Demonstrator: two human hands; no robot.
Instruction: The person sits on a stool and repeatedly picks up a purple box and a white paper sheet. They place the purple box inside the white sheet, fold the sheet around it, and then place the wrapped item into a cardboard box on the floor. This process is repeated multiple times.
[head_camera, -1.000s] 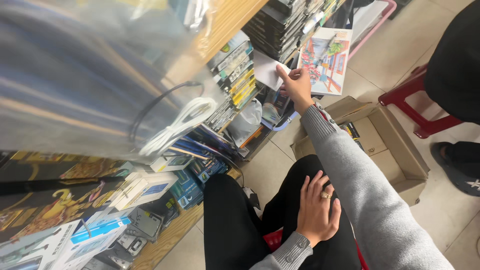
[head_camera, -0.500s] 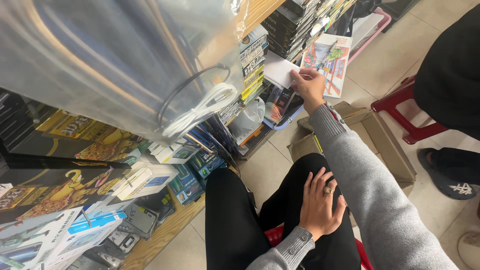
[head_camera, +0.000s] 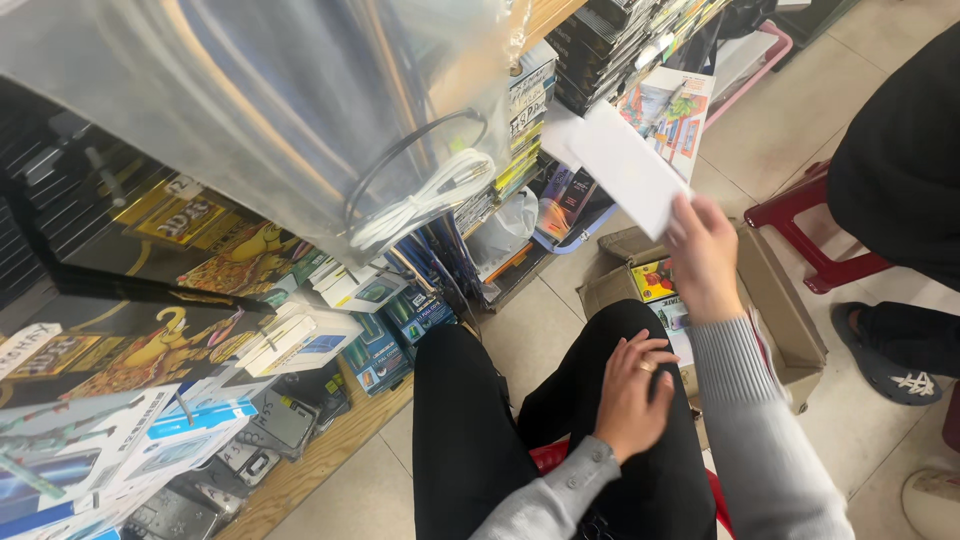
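Observation:
My right hand (head_camera: 706, 257) holds a flat white box (head_camera: 622, 165) by its near end, lifted away from the stacked boxes on the shelf (head_camera: 520, 110). The hand hovers over an open cardboard box (head_camera: 790, 330) on the floor. My left hand (head_camera: 630, 395) rests on my right thigh, fingers slightly curled, a ring on one finger, holding nothing. I sit on a red stool (head_camera: 548, 458) in black trousers and a grey sweater.
A clear plastic sheet with coiled white and black cables (head_camera: 425, 190) hangs at upper left. Boxed goods (head_camera: 300, 340) crowd the low wooden shelf at left. A colourful flat pack (head_camera: 672, 110) leans by the shelf. Another person in black sits on a red stool (head_camera: 810, 240) at right.
My right hand has pulled the white box out of the shelf stack and drawn it back towards me, over the cardboard box. The left hand has stayed on my thigh.

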